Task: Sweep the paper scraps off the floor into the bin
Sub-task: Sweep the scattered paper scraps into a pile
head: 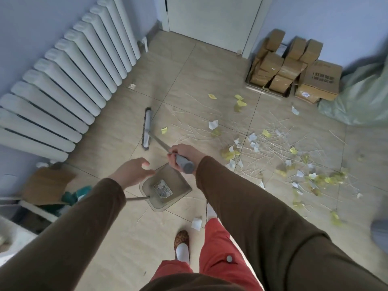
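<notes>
My right hand (178, 153) grips the grey handle end of a broom (184, 164). The broom's grey head (147, 129) rests on the tiled floor ahead, near the radiator. My left hand (132, 171) hovers with loosely spread fingers over the edge of a translucent dustpan (168, 185) and holds nothing. The dustpan lies flat on the floor, and its thin handle runs under my left sleeve. Yellow and white paper scraps (254, 143) lie scattered over the floor to the right, mixed with thin pale sticks. One white scrap (196, 223) lies by my feet.
A white radiator (69, 80) lines the left wall. Stacked cardboard boxes (294, 68) and a green sack (361, 97) stand at the back right, beside a white door (210, 17). Cardboard and green items (50, 185) sit at the lower left. A blurred grey object (380, 234) shows at the right edge.
</notes>
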`<action>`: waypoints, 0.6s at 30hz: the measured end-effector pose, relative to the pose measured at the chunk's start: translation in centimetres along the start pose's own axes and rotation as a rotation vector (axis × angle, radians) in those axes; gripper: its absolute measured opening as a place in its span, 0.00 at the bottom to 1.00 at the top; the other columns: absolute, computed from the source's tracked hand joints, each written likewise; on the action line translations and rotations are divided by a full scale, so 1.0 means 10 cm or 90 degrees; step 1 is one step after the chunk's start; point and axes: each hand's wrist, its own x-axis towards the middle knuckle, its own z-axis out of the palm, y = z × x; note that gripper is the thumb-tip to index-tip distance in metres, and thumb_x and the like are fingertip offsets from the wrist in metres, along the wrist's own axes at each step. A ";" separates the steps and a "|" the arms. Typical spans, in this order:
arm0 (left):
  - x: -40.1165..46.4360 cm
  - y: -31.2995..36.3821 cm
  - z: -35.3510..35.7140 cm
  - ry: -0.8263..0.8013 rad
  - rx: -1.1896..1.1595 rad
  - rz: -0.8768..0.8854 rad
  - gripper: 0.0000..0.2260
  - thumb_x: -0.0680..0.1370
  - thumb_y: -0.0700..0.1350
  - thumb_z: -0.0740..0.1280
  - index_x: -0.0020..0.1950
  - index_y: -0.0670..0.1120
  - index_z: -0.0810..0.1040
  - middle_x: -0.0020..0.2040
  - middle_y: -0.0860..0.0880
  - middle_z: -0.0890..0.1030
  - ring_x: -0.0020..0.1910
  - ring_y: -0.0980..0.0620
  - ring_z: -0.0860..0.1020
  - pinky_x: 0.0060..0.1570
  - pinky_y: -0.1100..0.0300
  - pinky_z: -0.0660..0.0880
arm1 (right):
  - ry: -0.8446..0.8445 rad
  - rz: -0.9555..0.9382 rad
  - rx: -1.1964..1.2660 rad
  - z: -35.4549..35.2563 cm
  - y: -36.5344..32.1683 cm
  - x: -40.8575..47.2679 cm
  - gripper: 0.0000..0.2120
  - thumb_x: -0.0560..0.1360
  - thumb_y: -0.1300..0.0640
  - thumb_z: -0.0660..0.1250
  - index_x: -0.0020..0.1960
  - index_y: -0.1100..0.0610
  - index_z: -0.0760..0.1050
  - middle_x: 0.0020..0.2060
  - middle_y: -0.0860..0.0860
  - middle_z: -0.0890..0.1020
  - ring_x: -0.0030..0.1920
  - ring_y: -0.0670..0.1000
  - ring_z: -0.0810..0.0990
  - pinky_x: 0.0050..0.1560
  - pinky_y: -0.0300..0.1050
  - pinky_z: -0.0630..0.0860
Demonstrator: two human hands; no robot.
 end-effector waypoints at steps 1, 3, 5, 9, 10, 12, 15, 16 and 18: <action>0.08 0.03 0.05 -0.009 -0.007 -0.008 0.23 0.78 0.54 0.70 0.70 0.46 0.74 0.70 0.45 0.76 0.67 0.46 0.75 0.64 0.53 0.70 | -0.008 0.003 0.006 0.01 -0.12 0.11 0.05 0.82 0.62 0.55 0.47 0.60 0.65 0.38 0.55 0.70 0.18 0.44 0.71 0.20 0.32 0.73; 0.23 0.14 0.14 -0.025 -0.019 -0.014 0.22 0.78 0.54 0.70 0.70 0.47 0.74 0.70 0.46 0.77 0.67 0.47 0.75 0.63 0.54 0.70 | -0.019 0.003 0.037 -0.06 -0.36 0.33 0.06 0.82 0.62 0.54 0.46 0.61 0.65 0.38 0.54 0.69 0.17 0.43 0.71 0.20 0.32 0.72; 0.43 0.27 0.21 -0.040 -0.036 -0.015 0.22 0.78 0.53 0.70 0.70 0.48 0.75 0.70 0.47 0.77 0.67 0.48 0.75 0.64 0.54 0.70 | -0.027 0.001 0.067 -0.26 -0.62 0.47 0.06 0.81 0.61 0.54 0.48 0.62 0.66 0.39 0.55 0.70 0.17 0.43 0.71 0.20 0.32 0.72; 0.83 0.63 0.28 -0.059 -0.079 -0.010 0.20 0.79 0.53 0.68 0.69 0.48 0.75 0.69 0.47 0.77 0.67 0.49 0.75 0.62 0.56 0.69 | 0.034 -0.001 0.118 -1.03 -1.14 0.43 0.08 0.81 0.62 0.57 0.58 0.63 0.65 0.44 0.58 0.74 0.20 0.46 0.71 0.20 0.35 0.74; 0.91 0.74 0.29 -0.063 -0.094 -0.005 0.20 0.79 0.53 0.68 0.69 0.48 0.75 0.68 0.47 0.77 0.65 0.48 0.76 0.60 0.57 0.70 | 0.052 0.000 0.126 -1.24 -1.23 0.34 0.08 0.81 0.62 0.57 0.59 0.63 0.65 0.43 0.58 0.74 0.20 0.46 0.71 0.20 0.35 0.73; 1.04 0.96 0.33 -0.078 -0.131 0.009 0.19 0.78 0.52 0.67 0.67 0.48 0.76 0.65 0.47 0.79 0.61 0.50 0.76 0.51 0.62 0.71 | 0.082 0.002 0.133 -1.61 -1.37 0.08 0.06 0.82 0.61 0.58 0.56 0.63 0.67 0.40 0.57 0.75 0.21 0.45 0.71 0.19 0.35 0.72; 1.15 1.19 0.38 -0.100 -0.166 0.025 0.13 0.80 0.48 0.68 0.63 0.48 0.77 0.61 0.47 0.79 0.59 0.50 0.77 0.47 0.62 0.71 | 0.133 -0.001 0.130 -2.02 -1.40 -0.39 0.06 0.82 0.60 0.60 0.54 0.64 0.69 0.36 0.56 0.77 0.23 0.45 0.71 0.19 0.34 0.72; 1.17 1.23 0.38 -0.107 -0.169 0.031 0.13 0.80 0.48 0.68 0.63 0.48 0.78 0.61 0.47 0.80 0.58 0.50 0.77 0.47 0.61 0.71 | 0.149 -0.007 0.125 -2.10 -1.37 -0.54 0.07 0.81 0.60 0.61 0.57 0.63 0.69 0.36 0.57 0.77 0.23 0.45 0.72 0.19 0.35 0.73; 1.16 1.28 0.38 -0.122 -0.173 0.038 0.13 0.79 0.50 0.68 0.63 0.49 0.78 0.60 0.48 0.80 0.57 0.51 0.78 0.49 0.60 0.74 | 0.193 -0.016 0.100 -2.18 -1.28 -0.82 0.13 0.81 0.61 0.62 0.64 0.59 0.67 0.39 0.57 0.78 0.23 0.46 0.73 0.19 0.37 0.74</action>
